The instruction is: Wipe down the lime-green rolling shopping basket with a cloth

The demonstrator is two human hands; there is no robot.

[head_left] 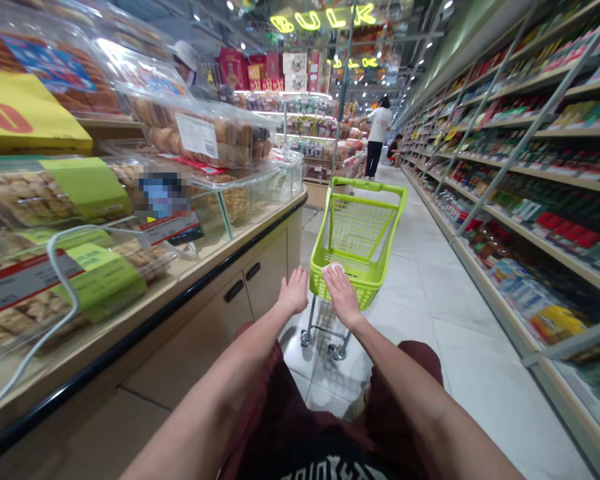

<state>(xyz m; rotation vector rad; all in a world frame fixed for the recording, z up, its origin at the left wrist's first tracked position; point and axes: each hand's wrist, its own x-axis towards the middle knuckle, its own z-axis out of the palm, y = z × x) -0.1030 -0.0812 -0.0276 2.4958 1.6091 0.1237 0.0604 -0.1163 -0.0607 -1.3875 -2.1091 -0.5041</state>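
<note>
A bright green shopping cart (363, 227) stands in the aisle in front of me, its near end toward my knees. My right hand (342, 297) lies on the near rim with its fingers stretched forward, pressing a small white cloth or tissue (335, 267) there; its edge shows around the fingertips. Just left of the cart is my left hand (295, 291), fingers extended and nothing visible in it. Whether it touches the cart's side I cannot tell. The cart's basket shows no goods inside.
On the left, a counter (275, 223) bears clear boxes of baked snacks (195, 130) and a white cable (55, 267). Tall stocked shelves (530, 153) line the right. Farther along the tiled aisle stands a person in a white top (380, 127); another person in a white cap (186, 57) is behind the counter.
</note>
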